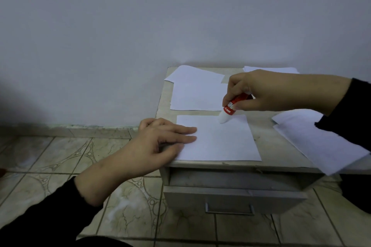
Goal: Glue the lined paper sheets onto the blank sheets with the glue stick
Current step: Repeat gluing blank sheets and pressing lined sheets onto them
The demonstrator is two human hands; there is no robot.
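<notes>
A white paper sheet lies at the front of the small grey cabinet top. My left hand presses its left edge flat with straight fingers. My right hand grips a red glue stick, tilted down to the left, its white tip touching the sheet's upper middle. Whether this sheet is lined I cannot tell.
More white sheets lie at the back left, a stack at the back right, and sheets overhang the right edge. A drawer with a metal handle sits below. Tiled floor and a wall surround the cabinet.
</notes>
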